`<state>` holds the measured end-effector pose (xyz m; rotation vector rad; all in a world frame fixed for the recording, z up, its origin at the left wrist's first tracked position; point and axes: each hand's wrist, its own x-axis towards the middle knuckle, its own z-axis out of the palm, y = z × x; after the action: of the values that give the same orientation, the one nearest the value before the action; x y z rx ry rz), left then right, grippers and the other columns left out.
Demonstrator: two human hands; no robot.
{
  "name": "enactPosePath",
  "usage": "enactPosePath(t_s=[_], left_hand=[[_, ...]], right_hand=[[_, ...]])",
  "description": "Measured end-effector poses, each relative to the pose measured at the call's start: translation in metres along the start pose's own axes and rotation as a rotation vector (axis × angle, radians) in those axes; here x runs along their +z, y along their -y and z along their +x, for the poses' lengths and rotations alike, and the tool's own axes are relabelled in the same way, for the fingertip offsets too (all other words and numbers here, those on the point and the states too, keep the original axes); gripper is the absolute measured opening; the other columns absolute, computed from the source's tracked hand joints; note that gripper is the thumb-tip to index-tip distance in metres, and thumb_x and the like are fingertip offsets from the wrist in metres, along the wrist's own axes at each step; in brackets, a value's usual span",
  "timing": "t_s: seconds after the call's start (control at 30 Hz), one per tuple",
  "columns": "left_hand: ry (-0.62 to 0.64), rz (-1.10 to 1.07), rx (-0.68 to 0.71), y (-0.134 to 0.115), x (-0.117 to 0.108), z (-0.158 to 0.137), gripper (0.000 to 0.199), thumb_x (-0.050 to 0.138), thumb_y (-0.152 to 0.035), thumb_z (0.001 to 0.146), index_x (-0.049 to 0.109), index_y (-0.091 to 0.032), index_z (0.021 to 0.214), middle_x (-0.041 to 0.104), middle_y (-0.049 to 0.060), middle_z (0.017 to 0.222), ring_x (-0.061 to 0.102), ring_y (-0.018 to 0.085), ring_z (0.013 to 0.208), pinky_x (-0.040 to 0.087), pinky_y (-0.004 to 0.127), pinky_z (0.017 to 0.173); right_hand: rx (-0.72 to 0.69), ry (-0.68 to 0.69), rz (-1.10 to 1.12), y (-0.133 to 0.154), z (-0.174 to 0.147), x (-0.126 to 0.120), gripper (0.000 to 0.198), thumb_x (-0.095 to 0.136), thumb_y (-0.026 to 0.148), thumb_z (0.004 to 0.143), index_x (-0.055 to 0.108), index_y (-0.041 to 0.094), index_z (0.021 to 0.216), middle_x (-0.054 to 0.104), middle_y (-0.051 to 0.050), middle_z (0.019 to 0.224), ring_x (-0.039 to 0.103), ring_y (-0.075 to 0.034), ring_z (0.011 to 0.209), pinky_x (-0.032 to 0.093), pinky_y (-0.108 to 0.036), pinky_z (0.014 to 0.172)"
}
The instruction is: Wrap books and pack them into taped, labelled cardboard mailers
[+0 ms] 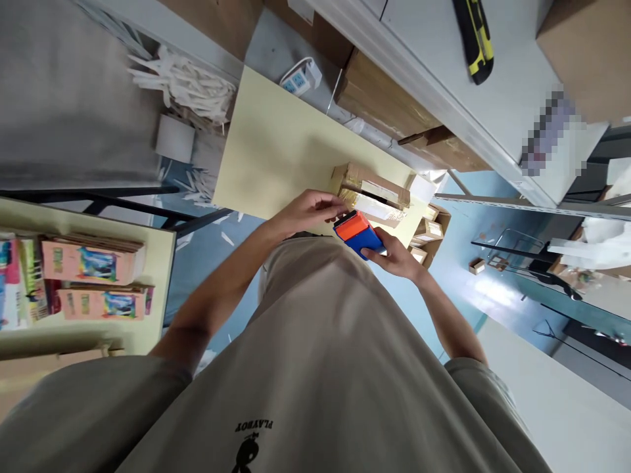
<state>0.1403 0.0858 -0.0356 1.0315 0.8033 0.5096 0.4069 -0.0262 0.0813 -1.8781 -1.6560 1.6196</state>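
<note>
Close to my waist, my right hand (pixel 394 255) grips an orange-and-blue tape dispenser (pixel 362 236), thumb on its blue side. A dark edge runs along the dispenser's far left end. Beside that end is my left hand (pixel 315 211), its thumb and fingers drawn together in a pinch. Whatever is between those fingertips is too small to make out. Just beyond both hands a brown cardboard box (pixel 377 187), with a pale label and tape, lies on the cream tabletop (pixel 276 144).
A power strip (pixel 300 77) lies behind the table. Cardboard boxes (pixel 384 98) line the back beneath a grey shelf, which holds a yellow-and-black utility knife (pixel 476 43). Printed booklets (pixel 98 263) are stacked on the left table. An open carton (pixel 434 233) stands on the right.
</note>
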Motion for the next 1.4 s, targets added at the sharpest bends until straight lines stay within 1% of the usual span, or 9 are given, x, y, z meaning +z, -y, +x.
enactPosePath(t_s=[0.17, 0.33, 0.43, 0.57, 0.63, 0.73, 0.9, 1.17, 1.4], left_hand=[[-0.003, -0.119, -0.109, -0.005, 0.003, -0.007, 0.058, 0.099, -0.073, 0.087, 0.087, -0.017, 0.093, 0.081, 0.006, 0.086, 0.079, 0.024, 0.085, 0.067, 0.037, 0.082], [-0.125, -0.193, -0.147, 0.007, 0.019, -0.008, 0.041, 0.097, -0.058, 0.085, 0.085, -0.019, 0.09, 0.081, 0.005, 0.086, 0.071, 0.017, 0.077, 0.057, 0.029, 0.072], [-0.179, -0.253, -0.117, 0.014, 0.021, -0.009, 0.036, 0.096, -0.052, 0.084, 0.082, -0.019, 0.086, 0.079, 0.004, 0.082, 0.068, 0.016, 0.073, 0.056, 0.03, 0.071], [-0.329, -0.337, -0.049, 0.03, -0.001, 0.003, 0.04, 0.098, -0.055, 0.086, 0.081, -0.02, 0.087, 0.076, 0.003, 0.078, 0.066, 0.015, 0.072, 0.057, 0.029, 0.072], [-0.363, -0.383, -0.033, 0.042, -0.013, 0.017, 0.04, 0.101, -0.054, 0.087, 0.08, -0.02, 0.086, 0.073, 0.002, 0.076, 0.065, 0.014, 0.071, 0.057, 0.029, 0.073], [-0.319, -0.465, -0.055, 0.061, -0.017, 0.04, 0.037, 0.103, -0.047, 0.088, 0.078, -0.02, 0.086, 0.072, 0.001, 0.077, 0.064, 0.013, 0.071, 0.058, 0.028, 0.076], [-0.352, -0.511, -0.131, 0.083, 0.0, 0.071, 0.03, 0.1, -0.035, 0.095, 0.076, -0.02, 0.085, 0.07, 0.0, 0.078, 0.063, 0.012, 0.071, 0.054, 0.027, 0.074], [-0.432, -0.416, -0.2, 0.108, 0.02, 0.086, 0.021, 0.097, -0.032, 0.095, 0.08, -0.02, 0.088, 0.076, 0.002, 0.08, 0.067, 0.017, 0.073, 0.05, 0.029, 0.069], [-0.478, -0.332, -0.133, 0.117, 0.034, 0.093, 0.019, 0.092, -0.032, 0.096, 0.08, -0.021, 0.086, 0.087, 0.008, 0.097, 0.078, 0.023, 0.092, 0.061, 0.033, 0.086]], right_hand=[[0.18, 0.011, -0.119, 0.024, 0.008, -0.002, 0.07, 0.067, 0.095, 0.098, 0.068, 0.025, 0.103, 0.078, -0.005, 0.087, 0.07, -0.026, 0.078, 0.052, -0.036, 0.069], [0.357, 0.086, -0.295, 0.056, 0.02, -0.017, 0.072, 0.066, 0.094, 0.1, 0.072, 0.022, 0.108, 0.084, -0.011, 0.098, 0.079, -0.031, 0.088, 0.053, -0.036, 0.074], [0.422, 0.171, -0.388, 0.076, 0.02, -0.04, 0.073, 0.067, 0.096, 0.099, 0.072, 0.023, 0.099, 0.083, -0.011, 0.092, 0.079, -0.03, 0.084, 0.053, -0.036, 0.074], [0.526, 0.294, -0.422, 0.107, 0.005, -0.083, 0.08, 0.067, 0.104, 0.091, 0.071, 0.024, 0.088, 0.08, -0.008, 0.08, 0.075, -0.025, 0.073, 0.051, -0.035, 0.069], [0.579, 0.284, -0.435, 0.125, -0.001, -0.101, 0.081, 0.065, 0.105, 0.089, 0.073, 0.024, 0.086, 0.079, -0.007, 0.075, 0.074, -0.024, 0.068, 0.051, -0.035, 0.067], [0.618, 0.246, -0.461, 0.151, 0.001, -0.114, 0.08, 0.064, 0.104, 0.09, 0.072, 0.025, 0.084, 0.077, -0.006, 0.072, 0.073, -0.023, 0.066, 0.051, -0.036, 0.066], [0.65, 0.181, -0.596, 0.176, 0.029, -0.111, 0.076, 0.065, 0.1, 0.093, 0.069, 0.025, 0.081, 0.074, -0.007, 0.07, 0.069, -0.023, 0.064, 0.049, -0.038, 0.062], [0.633, 0.17, -0.729, 0.182, 0.061, -0.104, 0.068, 0.068, 0.091, 0.1, 0.079, 0.024, 0.092, 0.072, -0.007, 0.068, 0.073, -0.026, 0.069, 0.051, -0.04, 0.065], [0.664, 0.18, -0.799, 0.181, 0.07, -0.097, 0.065, 0.067, 0.085, 0.104, 0.077, 0.024, 0.087, 0.069, -0.007, 0.068, 0.072, -0.028, 0.073, 0.052, -0.042, 0.071]])
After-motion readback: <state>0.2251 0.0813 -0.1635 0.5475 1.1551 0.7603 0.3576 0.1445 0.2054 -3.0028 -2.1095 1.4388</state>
